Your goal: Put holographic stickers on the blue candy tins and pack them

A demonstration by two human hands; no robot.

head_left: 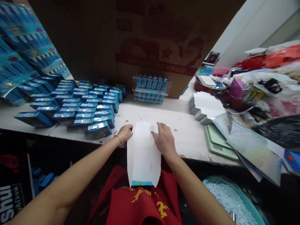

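Note:
A partly folded cardboard box blank (142,150), white on its inner face, lies in front of me across the table's front edge, its side flaps bent up. A blue printed strip shows at its near end. My left hand (125,133), with a gold bracelet at the wrist, is closed on the blank's upper left edge. At the upper right flap, my right hand (164,137) grips the card between thumb and fingers; its fingertips are slightly blurred. To the left stand several rows of small blue boxes (85,115). A display tray of blue packs (151,89) stands beyond the blank.
A large brown carton (145,40) rises at the back. Stacked blue display trays (25,47) fill the far left. On the right are a stack of white card blanks (207,104), a green scale (217,142) and plastic bags. Below right sits a teal basin (211,180) of small wrapped pieces.

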